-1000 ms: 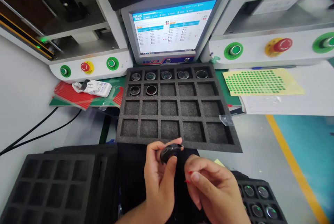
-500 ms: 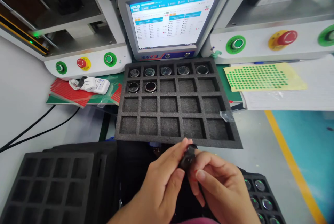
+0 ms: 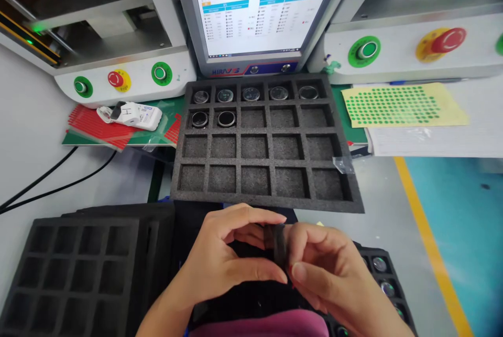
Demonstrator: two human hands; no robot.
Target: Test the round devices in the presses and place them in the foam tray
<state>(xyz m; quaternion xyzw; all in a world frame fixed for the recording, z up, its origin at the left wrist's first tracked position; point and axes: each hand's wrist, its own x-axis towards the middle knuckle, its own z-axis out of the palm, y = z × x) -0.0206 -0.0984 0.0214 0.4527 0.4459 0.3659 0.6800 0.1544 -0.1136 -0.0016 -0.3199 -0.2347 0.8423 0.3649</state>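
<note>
Low in the middle of the head view, both hands meet around a small round black part (image 3: 280, 245) held on edge. My left hand (image 3: 223, 258) curls beside it with thumb and forefinger at its left side. My right hand (image 3: 330, 274) pinches it from the right. Just beyond them lies a black foam tray (image 3: 263, 140) of square pockets. Its far row holds several round lens-like parts (image 3: 250, 94) and two more sit at the left of the second row (image 3: 227, 118). All other pockets are bare.
An empty foam tray (image 3: 78, 269) lies at lower left. Another tray with round parts (image 3: 383, 274) is at lower right. Behind stand a monitor (image 3: 259, 9), machines with green and red buttons (image 3: 116, 79), a white handheld device (image 3: 131, 114), and a sheet of green dot stickers (image 3: 401, 104).
The view has tilted downward. The black part moved from my left hand's fingertips to between both hands and has turned on edge; my hands have closed together and dropped lower.
</note>
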